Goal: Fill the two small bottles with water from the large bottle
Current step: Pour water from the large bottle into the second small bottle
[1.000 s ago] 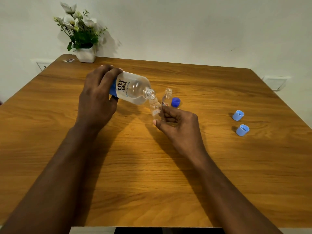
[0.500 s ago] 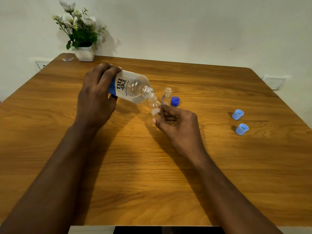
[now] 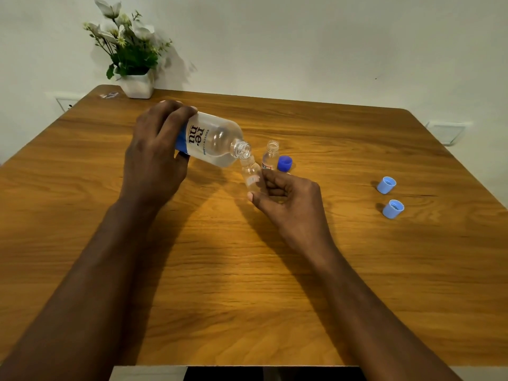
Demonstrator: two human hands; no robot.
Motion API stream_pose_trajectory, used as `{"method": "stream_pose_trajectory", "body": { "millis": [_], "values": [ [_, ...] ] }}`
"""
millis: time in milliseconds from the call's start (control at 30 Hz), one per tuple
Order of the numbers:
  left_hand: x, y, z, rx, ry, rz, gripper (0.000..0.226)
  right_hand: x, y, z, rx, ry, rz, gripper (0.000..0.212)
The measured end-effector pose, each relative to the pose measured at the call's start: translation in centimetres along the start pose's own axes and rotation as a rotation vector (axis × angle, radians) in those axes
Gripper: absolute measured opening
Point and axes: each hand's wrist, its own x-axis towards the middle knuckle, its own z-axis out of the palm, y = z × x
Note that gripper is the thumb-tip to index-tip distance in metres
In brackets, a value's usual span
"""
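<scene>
My left hand (image 3: 154,155) grips the large clear bottle (image 3: 213,140) by its blue-labelled base and holds it tipped almost flat, its open mouth pointing right and down. Water lies along the bottle's lower side. My right hand (image 3: 288,196) holds one small clear bottle (image 3: 250,174) tilted left, its neck right under the large bottle's mouth. The other small bottle (image 3: 270,155) stands upright and uncapped on the table just behind, apart from both hands.
A dark blue cap (image 3: 285,163) lies beside the standing small bottle. Two light blue caps (image 3: 386,185) (image 3: 393,209) lie at the right of the wooden table (image 3: 247,270). A white pot of flowers (image 3: 137,85) stands at the far left corner.
The hands and both bottles keep the same pose, mouth to neck. The view has shifted slightly, nothing else on the table has moved.
</scene>
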Motion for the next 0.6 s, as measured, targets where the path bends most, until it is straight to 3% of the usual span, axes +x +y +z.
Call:
{"method": "stream_pose_trajectory", "body": {
  "millis": [600],
  "values": [
    [0.00,-0.12,-0.02,0.001,0.022,0.024,0.056,0.05,0.14,0.02,-0.017,-0.005,-0.006,0.029]
  ]
}}
